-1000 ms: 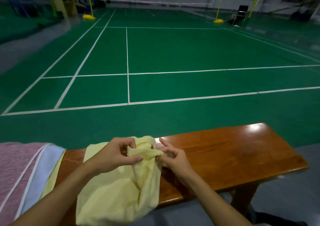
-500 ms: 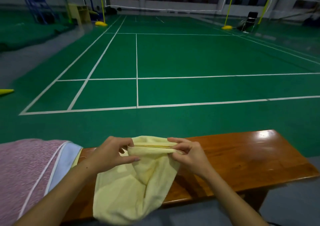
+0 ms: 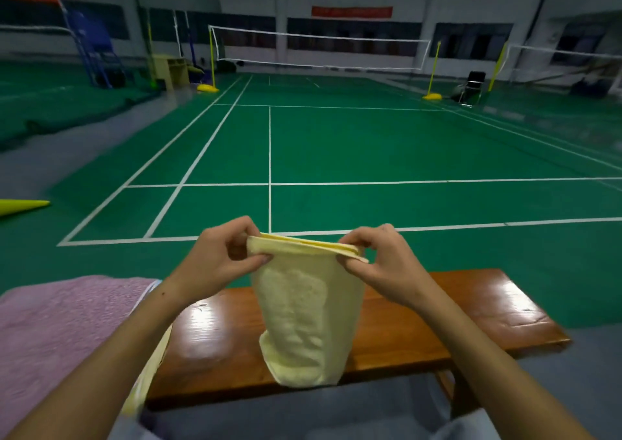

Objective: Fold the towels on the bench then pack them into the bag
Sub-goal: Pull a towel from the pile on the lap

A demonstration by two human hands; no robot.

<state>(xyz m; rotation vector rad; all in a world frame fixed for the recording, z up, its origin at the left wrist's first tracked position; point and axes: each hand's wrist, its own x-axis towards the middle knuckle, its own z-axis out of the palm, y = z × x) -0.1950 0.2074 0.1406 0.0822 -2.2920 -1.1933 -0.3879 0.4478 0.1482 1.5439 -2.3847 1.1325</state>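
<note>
Mid-fold: left hand (image 3: 222, 257) & right hand (image 3: 380, 257) each pinched a top corner of the pale yellow terry towel (image 3: 303, 318), hung doubled w/ its tail over the glossy brown wooden bench's (image 3: 471, 308) near edge; next probably another halving.

The pink towel (image 3: 60, 332) was cut off by the left edge, both forearms were cropped at the bottom, the yellow towel (image 3: 303, 318) covered part of the bench (image 3: 437, 325), and the lettering on the red banner (image 3: 351, 11) was blurred beyond reading.
</note>
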